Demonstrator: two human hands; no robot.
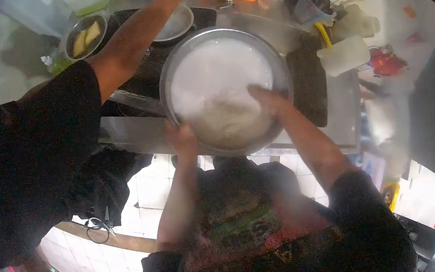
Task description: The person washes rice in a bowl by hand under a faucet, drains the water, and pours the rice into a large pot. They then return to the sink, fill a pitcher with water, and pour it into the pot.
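A large round metal bowl holds cloudy white liquid, with pale material showing beneath it near my side. My left hand is closed on the bowl's rim at the lower left. Over the bowl's right side, my right hand reaches inward, its fingertips at the liquid; they are blurred, and whether they hold anything cannot be made out.
At the left a co-worker's arm stretches over the stove past a smaller metal bowl. A bowl with yellow pieces stands at the upper left. Utensils in a container and a white jug are at the right.
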